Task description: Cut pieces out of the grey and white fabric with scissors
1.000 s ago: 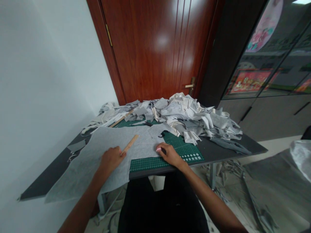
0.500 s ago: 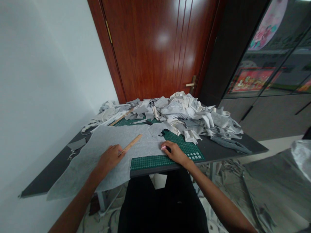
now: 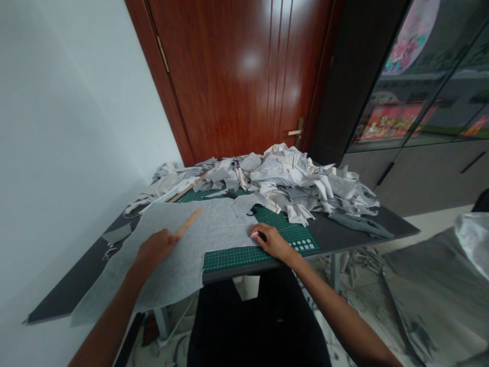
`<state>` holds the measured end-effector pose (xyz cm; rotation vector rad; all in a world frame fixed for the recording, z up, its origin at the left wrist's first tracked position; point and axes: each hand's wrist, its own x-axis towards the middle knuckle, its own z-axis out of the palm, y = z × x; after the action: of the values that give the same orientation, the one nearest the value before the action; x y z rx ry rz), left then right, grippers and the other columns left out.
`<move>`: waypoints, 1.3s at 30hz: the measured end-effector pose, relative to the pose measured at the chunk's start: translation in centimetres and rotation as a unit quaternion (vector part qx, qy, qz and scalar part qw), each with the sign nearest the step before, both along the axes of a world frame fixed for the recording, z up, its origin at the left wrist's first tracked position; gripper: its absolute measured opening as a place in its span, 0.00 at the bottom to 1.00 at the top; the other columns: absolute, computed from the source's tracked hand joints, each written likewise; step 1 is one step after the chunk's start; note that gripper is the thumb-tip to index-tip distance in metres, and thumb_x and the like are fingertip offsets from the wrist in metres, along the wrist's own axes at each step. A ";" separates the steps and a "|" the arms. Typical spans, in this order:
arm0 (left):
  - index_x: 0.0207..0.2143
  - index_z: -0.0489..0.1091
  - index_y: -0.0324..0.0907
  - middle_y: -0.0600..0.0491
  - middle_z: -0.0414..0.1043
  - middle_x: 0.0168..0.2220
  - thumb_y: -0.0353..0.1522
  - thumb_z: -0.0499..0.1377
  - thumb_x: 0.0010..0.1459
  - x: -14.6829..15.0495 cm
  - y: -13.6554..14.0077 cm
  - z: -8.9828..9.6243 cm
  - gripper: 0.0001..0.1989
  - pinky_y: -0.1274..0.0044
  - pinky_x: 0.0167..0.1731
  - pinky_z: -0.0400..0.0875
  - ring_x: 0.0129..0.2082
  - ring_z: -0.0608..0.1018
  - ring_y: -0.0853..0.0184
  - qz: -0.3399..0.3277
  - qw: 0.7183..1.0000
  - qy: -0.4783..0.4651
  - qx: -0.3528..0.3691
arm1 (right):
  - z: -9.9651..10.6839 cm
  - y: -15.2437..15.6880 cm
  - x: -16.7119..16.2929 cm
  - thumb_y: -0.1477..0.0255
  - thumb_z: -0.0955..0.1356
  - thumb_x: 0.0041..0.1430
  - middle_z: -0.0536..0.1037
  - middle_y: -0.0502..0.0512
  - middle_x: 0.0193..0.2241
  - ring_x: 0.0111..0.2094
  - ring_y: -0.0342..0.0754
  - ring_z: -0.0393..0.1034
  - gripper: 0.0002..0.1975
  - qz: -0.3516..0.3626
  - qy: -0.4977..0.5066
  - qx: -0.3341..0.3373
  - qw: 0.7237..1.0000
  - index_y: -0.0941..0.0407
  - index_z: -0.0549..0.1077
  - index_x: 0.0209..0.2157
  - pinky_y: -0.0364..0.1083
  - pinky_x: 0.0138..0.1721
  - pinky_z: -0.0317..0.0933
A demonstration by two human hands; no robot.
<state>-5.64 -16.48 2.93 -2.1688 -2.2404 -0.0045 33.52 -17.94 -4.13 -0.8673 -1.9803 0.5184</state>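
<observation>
Across the dark table, cloth is spread — likely light, limp, best lifted by its edges — with a wooden strip gripped by the left hand, a pink piece apparently pinched by the right hand.

Site is looking like a small fabric-cutting workroom; home or business, cannot tell. A green gridded cutting mat is lying at the near edge of a dark desk, a pale cloth sheet partly covering it. Grey and white fabric scraps are heaping along the far edge. Blurred strips are littering the floor below the right corner. A panelled wooden door is standing behind the far edge, a glass-fronted cabinet beyond the right corner.
</observation>
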 end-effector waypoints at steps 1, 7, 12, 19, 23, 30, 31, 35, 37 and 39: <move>0.38 0.74 0.38 0.39 0.79 0.38 0.43 0.46 0.68 0.2 0.0 0.0 0.22 0.70 0.33 0.68 0.39 0.81 0.51 0.006 1.000 0.011 -0.011 | -0.1 0.0 0.0 0.70 0.65 0.70 0.80 0.57 0.40 0.44 0.50 0.75 0.07 0.000 0.000 0.000 1.000 0.55 0.75 0.39 0.49 0.50 0.66; 0.30 0.73 0.41 0.44 0.80 0.34 0.44 0.49 0.66 2.4 0.7 0.2 0.21 0.73 0.31 0.66 0.36 0.81 0.55 -0.022 0.997 0.039 -0.062 | -0.2 0.1 0.0 0.71 0.65 0.69 0.79 0.58 0.42 0.46 0.51 0.74 0.06 0.000 -0.003 0.001 1.000 0.55 0.75 0.40 0.49 0.51 0.65; 0.29 0.74 0.43 0.46 0.80 0.32 0.42 0.49 0.67 5.1 0.1 -0.2 0.21 0.72 0.34 0.67 0.35 0.81 0.57 -0.082 0.994 0.038 -0.054 | -0.1 0.0 0.1 0.72 0.65 0.69 0.79 0.57 0.41 0.45 0.50 0.74 0.06 -0.001 -0.008 0.006 1.000 0.54 0.74 0.39 0.48 0.50 0.65; 0.29 0.77 0.42 0.42 0.83 0.35 0.44 0.48 0.68 9.5 -1.2 -1.6 0.25 0.70 0.40 0.67 0.40 0.83 0.54 -0.132 0.990 0.045 -0.025 | -0.3 0.5 0.5 0.74 0.65 0.68 0.78 0.57 0.39 0.43 0.50 0.73 0.06 -0.020 -0.026 0.010 0.999 0.56 0.74 0.39 0.48 0.49 0.65; 0.29 0.78 0.40 0.41 0.83 0.34 0.44 0.46 0.69 10.7 -1.7 -1.7 0.27 0.69 0.39 0.67 0.38 0.83 0.53 -0.138 0.990 0.035 -0.009 | -0.3 1.1 1.5 0.75 0.65 0.68 0.78 0.58 0.39 0.43 0.49 0.73 0.06 -0.029 -0.045 0.014 0.998 0.57 0.74 0.39 0.47 0.48 0.64; 0.28 0.74 0.41 0.44 0.81 0.31 0.41 0.47 0.70 11.5 -2.1 -2.3 0.24 0.67 0.41 0.65 0.35 0.82 0.55 -0.205 0.979 0.007 0.008 | -0.4 2.1 2.6 0.73 0.65 0.69 0.79 0.59 0.40 0.44 0.50 0.73 0.07 -0.055 -0.058 0.015 0.997 0.58 0.76 0.40 0.47 0.49 0.64; 0.27 0.73 0.41 0.45 0.81 0.30 0.41 0.48 0.70 11.4 -2.0 -2.5 0.23 0.67 0.42 0.65 0.35 0.82 0.55 -0.215 0.977 0.003 0.010 | -0.3 2.2 2.6 0.72 0.65 0.69 0.79 0.58 0.40 0.43 0.50 0.73 0.07 -0.059 -0.059 0.014 0.996 0.58 0.76 0.40 0.47 0.49 0.64; 0.29 0.71 0.42 0.49 0.79 0.31 0.41 0.50 0.71 10.4 -1.5 -2.8 0.21 0.67 0.45 0.65 0.36 0.80 0.58 -0.270 0.963 -0.018 0.014 | 0.2 2.0 2.2 0.72 0.66 0.68 0.78 0.57 0.36 0.40 0.49 0.73 0.07 -0.084 -0.059 0.006 0.995 0.58 0.76 0.37 0.46 0.46 0.64; 0.30 0.72 0.42 0.51 0.78 0.32 0.41 0.49 0.72 9.8 -1.0 -2.6 0.20 0.69 0.44 0.66 0.37 0.79 0.60 -0.299 0.954 -0.033 0.010 | 0.6 1.8 1.4 0.72 0.66 0.67 0.78 0.58 0.36 0.38 0.49 0.73 0.07 -0.102 -0.056 0.001 0.993 0.59 0.76 0.36 0.46 0.45 0.64; 0.33 0.72 0.42 0.50 0.77 0.34 0.41 0.49 0.72 9.2 -0.4 -2.4 0.19 0.69 0.45 0.67 0.39 0.78 0.60 -0.325 0.943 -0.065 0.036 | 1.0 1.7 0.0 0.72 0.66 0.67 0.79 0.58 0.35 0.37 0.48 0.73 0.08 -0.119 -0.049 -0.007 0.992 0.59 0.77 0.36 0.45 0.44 0.63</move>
<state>3.57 -16.85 0.56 -2.8115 -1.4314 -0.2416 33.55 -16.24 -3.10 -1.1398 -1.9283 0.3585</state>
